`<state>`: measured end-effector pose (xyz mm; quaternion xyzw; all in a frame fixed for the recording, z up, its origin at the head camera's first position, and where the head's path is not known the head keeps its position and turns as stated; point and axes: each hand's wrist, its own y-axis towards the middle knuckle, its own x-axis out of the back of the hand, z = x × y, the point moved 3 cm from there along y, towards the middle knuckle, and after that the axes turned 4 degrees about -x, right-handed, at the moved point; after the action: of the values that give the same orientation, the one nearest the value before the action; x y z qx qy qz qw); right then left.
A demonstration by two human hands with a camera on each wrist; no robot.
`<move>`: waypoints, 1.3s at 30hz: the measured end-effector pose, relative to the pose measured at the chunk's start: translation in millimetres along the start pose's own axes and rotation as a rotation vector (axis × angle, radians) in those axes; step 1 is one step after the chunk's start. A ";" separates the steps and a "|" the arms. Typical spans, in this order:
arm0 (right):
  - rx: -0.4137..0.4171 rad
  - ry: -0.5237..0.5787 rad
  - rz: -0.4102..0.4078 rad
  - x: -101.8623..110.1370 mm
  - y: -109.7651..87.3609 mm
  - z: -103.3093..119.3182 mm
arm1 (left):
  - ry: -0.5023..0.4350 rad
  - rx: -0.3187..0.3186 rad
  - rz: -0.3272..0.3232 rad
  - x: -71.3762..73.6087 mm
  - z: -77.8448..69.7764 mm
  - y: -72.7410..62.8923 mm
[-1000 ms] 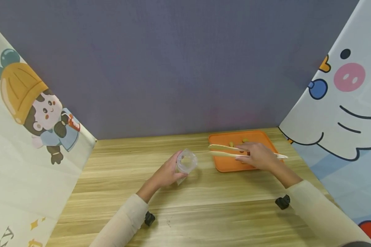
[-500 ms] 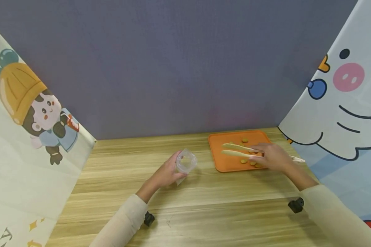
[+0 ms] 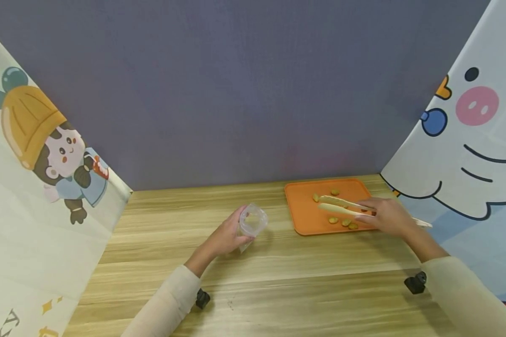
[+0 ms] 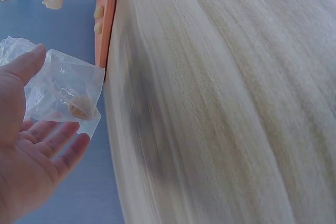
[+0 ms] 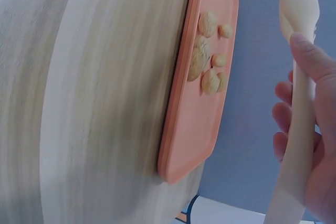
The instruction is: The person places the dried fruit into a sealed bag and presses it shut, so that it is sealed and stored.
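My left hand (image 3: 227,236) holds a clear plastic bag (image 3: 254,223), its mouth spread open, above the wooden table. One tan, rounded piece (image 4: 81,107) shows inside the bag in the left wrist view. In my right hand (image 3: 390,217) are cream-coloured tongs (image 5: 296,145), gripped around the arms, with their tips apart over the orange tray (image 3: 303,225). Several small, wrinkled tan pieces (image 5: 210,81), walnut-like in look, lie on that tray. The tongs and right hand cover part of the tray in the head view.
A grey-blue panel (image 3: 253,93) rises behind the table (image 3: 253,290). White panels with cartoon prints stand at the left (image 3: 21,234) and right (image 3: 489,196). The tray sits near the back right of the table.
My right hand has moved right with the tongs, and more of the tray and its tan pieces shows. The left hand and bag have stayed almost still.
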<state>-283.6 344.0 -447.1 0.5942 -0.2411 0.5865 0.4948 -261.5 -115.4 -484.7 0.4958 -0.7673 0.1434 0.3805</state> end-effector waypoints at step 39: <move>-0.124 -0.036 0.214 -18.9 -29.6 -33.5 | -0.014 0.006 0.004 -0.3 0.4 -1.9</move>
<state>-277.0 379.3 -479.8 0.5436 -0.3479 0.6093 0.4606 -259.9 -116.3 -485.5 0.4964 -0.7706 0.1432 0.3732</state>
